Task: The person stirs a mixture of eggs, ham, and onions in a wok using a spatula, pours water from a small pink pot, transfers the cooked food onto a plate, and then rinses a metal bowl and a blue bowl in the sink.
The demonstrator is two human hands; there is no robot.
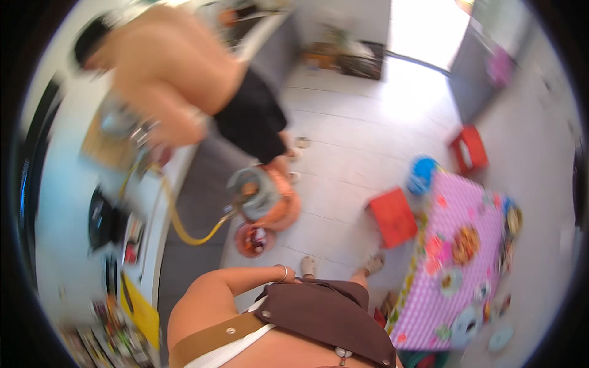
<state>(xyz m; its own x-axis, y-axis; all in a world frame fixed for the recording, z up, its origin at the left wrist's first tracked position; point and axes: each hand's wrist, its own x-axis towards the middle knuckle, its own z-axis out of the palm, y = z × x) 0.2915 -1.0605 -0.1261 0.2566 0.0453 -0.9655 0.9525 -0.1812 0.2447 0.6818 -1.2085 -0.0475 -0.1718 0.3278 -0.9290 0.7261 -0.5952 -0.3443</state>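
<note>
My left arm is bent across my front, with a bracelet round the wrist. My left hand (pixel 289 275) is at the upper edge of the dark brown apron (pixel 319 310) that I wear; its fingers are mostly hidden, so their grip does not show. My right hand is out of view. Ahead of the left hand, on the floor, stands a reddish basin (pixel 253 240) with things in it. Beyond it are a greyish see-through tub (pixel 254 199) with something brownish inside and an orange container (pixel 289 205).
Another person (pixel 178 67) leans over the counter (pixel 178 175) at far left. A yellow hose (pixel 178 224) hangs off it toward the tub. At right are red stools (pixel 392 218), a blue bucket (pixel 422 175) and a table with a pink checked cloth (pixel 457 211) and dishes.
</note>
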